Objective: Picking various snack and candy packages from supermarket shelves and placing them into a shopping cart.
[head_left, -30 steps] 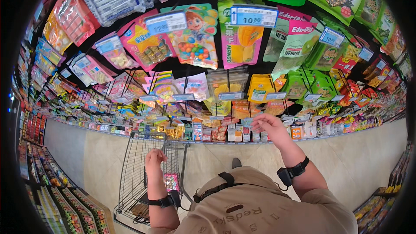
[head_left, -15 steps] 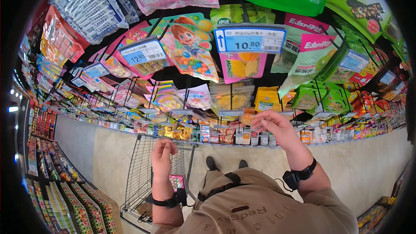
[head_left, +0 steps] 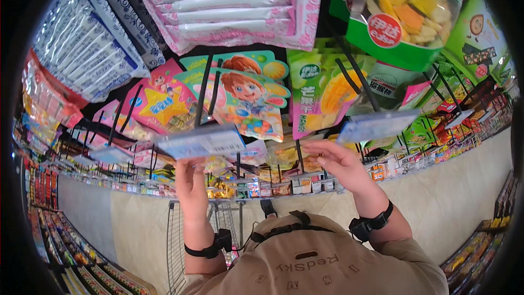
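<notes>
My left hand (head_left: 192, 191) is raised just below a white and blue price tag (head_left: 204, 142) on a hook. Its fingers point upward, loosely apart; the tips are partly hidden by the tag, and nothing shows in them. My right hand (head_left: 343, 168) is open, fingers stretched leftward, beneath a green and pink bag of dried mango (head_left: 322, 98). A gap seems to remain between hand and bag. Between the hands hangs a teal candy bag with a cartoon child (head_left: 245, 101). A second price tag (head_left: 376, 125) juts out above my right hand.
Pink-and-white packs (head_left: 229, 8) and a green-based dried fruit bag (head_left: 409, 27) hang overhead. Black metal hooks (head_left: 203, 93) stick out toward me. A wire shopping cart (head_left: 177, 240) stands at lower left on the tiled floor (head_left: 136, 207). Stocked shelves (head_left: 65, 229) line the far left.
I have moved closer to the rack, so the hanging bags look larger. Both hands have risen toward them, and my left hand has reached the price tag's lower edge in view.
</notes>
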A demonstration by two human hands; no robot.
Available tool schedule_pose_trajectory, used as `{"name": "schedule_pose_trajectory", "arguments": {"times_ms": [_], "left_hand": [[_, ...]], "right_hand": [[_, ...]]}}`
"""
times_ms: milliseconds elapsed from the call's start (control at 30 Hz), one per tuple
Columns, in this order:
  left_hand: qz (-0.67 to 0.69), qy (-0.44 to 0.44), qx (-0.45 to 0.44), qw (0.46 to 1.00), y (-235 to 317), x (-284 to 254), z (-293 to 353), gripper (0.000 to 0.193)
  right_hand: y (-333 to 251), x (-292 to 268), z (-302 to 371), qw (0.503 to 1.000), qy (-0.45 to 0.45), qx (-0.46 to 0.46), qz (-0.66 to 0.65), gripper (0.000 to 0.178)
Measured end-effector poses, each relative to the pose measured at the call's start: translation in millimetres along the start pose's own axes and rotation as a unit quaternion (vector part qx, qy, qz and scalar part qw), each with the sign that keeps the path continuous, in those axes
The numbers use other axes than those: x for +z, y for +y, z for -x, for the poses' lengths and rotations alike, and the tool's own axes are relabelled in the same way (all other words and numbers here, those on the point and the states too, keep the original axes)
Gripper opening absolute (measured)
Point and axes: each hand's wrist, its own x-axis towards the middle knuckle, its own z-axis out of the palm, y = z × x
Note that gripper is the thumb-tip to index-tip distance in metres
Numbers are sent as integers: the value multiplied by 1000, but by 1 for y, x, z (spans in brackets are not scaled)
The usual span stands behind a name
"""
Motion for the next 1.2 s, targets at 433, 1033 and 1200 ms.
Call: {"name": "schedule_pose_trajectory", "arguments": {"times_ms": [433,1033,1200], "left_hand": [[39,-126,-16,991,-19,30,-90,32],[56,-108,24,992,-12,2,-51,14],[14,-54,22,998,11,-4,-7,13]], "right_hand": [[-20,26,-55,977,4,-110,180,45],[-36,25,-54,973,-114,-116,166,39],[-39,20,-30,967,-153,-125,161,40]]}}
